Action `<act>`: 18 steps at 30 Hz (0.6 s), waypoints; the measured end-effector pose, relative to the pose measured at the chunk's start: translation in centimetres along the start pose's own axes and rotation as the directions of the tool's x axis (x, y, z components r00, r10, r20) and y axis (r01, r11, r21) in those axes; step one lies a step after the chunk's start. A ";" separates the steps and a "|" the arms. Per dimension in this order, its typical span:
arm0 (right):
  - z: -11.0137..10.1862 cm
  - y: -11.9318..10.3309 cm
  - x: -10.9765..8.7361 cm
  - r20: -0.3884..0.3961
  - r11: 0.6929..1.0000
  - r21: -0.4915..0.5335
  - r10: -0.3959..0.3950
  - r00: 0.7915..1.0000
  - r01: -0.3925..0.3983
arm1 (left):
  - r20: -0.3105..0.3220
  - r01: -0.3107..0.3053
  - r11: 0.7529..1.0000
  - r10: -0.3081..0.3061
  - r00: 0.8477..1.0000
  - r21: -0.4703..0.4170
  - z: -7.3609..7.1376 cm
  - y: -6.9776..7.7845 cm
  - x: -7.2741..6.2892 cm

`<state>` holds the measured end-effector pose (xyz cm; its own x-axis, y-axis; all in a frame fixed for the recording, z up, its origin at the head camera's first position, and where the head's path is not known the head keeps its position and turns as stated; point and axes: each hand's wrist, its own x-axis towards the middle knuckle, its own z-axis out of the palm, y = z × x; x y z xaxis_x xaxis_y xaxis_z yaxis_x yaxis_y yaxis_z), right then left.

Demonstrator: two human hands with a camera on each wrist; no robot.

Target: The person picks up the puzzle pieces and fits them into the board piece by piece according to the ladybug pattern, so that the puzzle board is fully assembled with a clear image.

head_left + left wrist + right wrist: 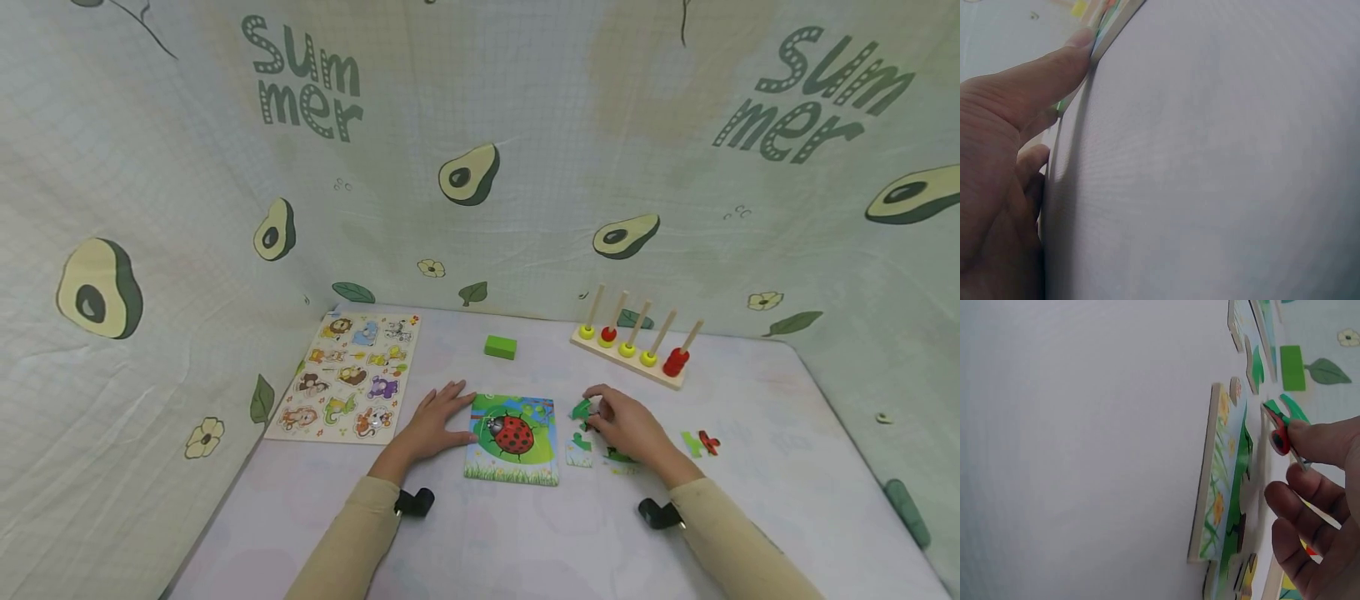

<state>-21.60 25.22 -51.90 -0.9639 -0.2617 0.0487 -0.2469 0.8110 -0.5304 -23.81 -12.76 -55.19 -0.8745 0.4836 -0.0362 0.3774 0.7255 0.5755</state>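
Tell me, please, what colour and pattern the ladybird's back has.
The ladybird's back is red with black spots, clearest in the head view.

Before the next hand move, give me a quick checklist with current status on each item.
1. Right hand has the green-and-red piece pinched: ok, between thumb and fingertip.
2. Left hand on the ladybug board: ok, touching its left edge.
3. Ladybug picture whole: ok, no gap visible.
4. Grass piece clear of the board: ok, it lies just to the right, apart.
5. Head view of the flowered piece unobstructed: not ok, the right hand partly covers that area.
6. Held piece matches the grass piece's edge: cannot tell, the fingers hide part of it.
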 end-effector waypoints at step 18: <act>-0.4 0.5 -0.2 -0.057 0.997 0.080 0.018 0.998 -0.013 | 0.003 0.005 1.000 -0.005 1.000 -0.001 0.0 0.0 0.0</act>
<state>-21.54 25.94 -51.82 -0.9722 -0.2170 0.0874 -0.2256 0.7699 -0.5969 -23.77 -12.78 -55.18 -0.8756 0.4812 -0.0413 0.3726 0.7275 0.5761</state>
